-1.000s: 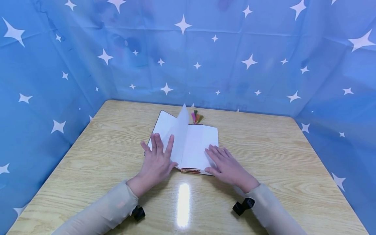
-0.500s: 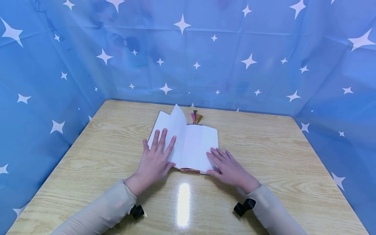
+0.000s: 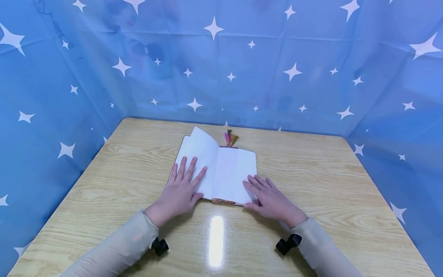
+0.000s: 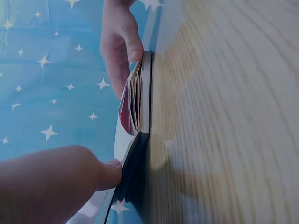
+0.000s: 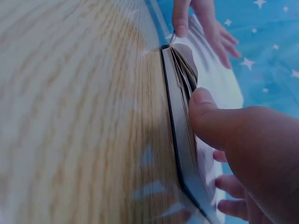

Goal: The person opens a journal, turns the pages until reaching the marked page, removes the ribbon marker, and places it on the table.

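Note:
A notebook with blank white pages lies spread on the table, its dark cover edge showing in both wrist views. My left hand rests with spread fingers on the left page, whose far corner stands up a little. On the lower right corner of the right page lies my right hand, fingers straight and thumb at the near edge. Colourful tassels stick out beyond the top edge. Between the pages, reddish inserts show in the left wrist view.
The wood-grain table extends around the notebook on all sides. A blue curtain with white stars hangs behind and beside it. Each wrist carries a small black camera.
The raised page has come down to the left under my left hand, which has shifted slightly left and flattened. My right hand has moved only a little at its corner.

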`<state>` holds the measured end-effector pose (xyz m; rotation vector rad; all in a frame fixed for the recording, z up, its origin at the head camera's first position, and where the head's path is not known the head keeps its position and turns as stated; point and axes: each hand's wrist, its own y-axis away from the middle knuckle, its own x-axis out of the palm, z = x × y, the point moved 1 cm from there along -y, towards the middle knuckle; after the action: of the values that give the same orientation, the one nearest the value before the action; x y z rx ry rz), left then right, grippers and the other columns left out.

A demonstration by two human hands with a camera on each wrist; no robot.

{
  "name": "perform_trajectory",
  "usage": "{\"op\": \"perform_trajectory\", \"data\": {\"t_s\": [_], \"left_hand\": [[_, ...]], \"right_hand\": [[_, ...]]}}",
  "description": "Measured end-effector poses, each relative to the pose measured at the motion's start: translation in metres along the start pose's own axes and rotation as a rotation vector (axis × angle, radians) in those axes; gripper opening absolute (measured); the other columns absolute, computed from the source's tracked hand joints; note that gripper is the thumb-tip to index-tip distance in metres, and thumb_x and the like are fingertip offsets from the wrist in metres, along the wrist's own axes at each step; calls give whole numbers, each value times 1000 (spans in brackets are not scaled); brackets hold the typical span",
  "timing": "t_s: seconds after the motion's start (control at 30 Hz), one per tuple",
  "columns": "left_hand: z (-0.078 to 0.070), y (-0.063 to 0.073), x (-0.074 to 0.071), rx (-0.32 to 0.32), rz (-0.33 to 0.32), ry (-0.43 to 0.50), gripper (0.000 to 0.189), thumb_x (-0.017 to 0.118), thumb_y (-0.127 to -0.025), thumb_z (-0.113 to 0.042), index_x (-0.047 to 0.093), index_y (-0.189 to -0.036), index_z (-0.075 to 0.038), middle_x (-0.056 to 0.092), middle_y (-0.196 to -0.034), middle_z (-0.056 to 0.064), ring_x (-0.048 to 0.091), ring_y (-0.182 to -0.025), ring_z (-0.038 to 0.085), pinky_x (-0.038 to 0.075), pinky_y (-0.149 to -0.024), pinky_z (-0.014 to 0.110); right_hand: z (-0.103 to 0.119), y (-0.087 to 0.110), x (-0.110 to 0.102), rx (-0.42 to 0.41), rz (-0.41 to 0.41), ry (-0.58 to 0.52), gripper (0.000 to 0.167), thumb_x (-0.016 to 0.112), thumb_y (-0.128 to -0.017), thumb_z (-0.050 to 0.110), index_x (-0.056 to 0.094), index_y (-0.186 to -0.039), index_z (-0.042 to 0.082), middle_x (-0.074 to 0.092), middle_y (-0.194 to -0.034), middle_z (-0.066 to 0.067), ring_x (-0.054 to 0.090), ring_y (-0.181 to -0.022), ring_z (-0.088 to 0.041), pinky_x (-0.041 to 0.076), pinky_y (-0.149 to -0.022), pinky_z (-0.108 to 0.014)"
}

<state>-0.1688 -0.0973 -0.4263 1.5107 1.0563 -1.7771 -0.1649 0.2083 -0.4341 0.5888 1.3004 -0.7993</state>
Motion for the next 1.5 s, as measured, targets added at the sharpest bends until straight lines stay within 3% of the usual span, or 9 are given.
{"op": "perform_trajectory", "data": {"t_s": [0.13, 0.37, 0.67, 1.17, 1.5], "left_hand": [[2, 0, 2, -7, 60, 40, 69, 47, -93, -47, 16, -150, -21, -3, -154, 17, -11, -137, 41, 1, -108, 57], [5, 1, 5, -16, 135, 141, 66, 42, -97, -44, 11, -151, -20, 1, -153, 18, -3, -138, 41, 11, -108, 55], [9, 4, 7, -40, 217, 242, 64, 37, -98, -45, 12, -151, -20, 1, -153, 19, -2, -137, 41, 12, -108, 56], [11, 4, 10, -61, 308, 264, 65, 30, -98, -51, 11, -151, -19, 4, -152, 22, 2, -136, 44, 17, -106, 57], [12, 6, 12, -73, 333, 291, 66, 30, -97, -52, 11, -151, -19, 4, -152, 21, 4, -136, 44, 16, -106, 57]], "right_hand": [[0, 0, -2, -5, 12, -10, 74, 47, -89, 58, 34, -145, 10, 26, -150, -14, 22, -137, -34, 19, -105, -57], [2, 0, -5, -23, 22, -44, 75, 52, -89, 55, 33, -145, 9, 25, -150, -15, 21, -137, -33, 21, -105, -56], [0, 0, -2, -19, 19, -41, 75, 53, -88, 55, 33, -145, 11, 25, -151, -13, 21, -137, -32, 21, -105, -56], [0, -1, -1, 0, 33, -40, 74, 50, -89, 57, 33, -146, 13, 23, -152, -10, 20, -138, -29, 20, -106, -55], [0, -1, 0, -3, 28, -31, 73, 49, -90, 57, 34, -145, 11, 25, -151, -11, 21, -138, -30, 20, -106, -56]]}}
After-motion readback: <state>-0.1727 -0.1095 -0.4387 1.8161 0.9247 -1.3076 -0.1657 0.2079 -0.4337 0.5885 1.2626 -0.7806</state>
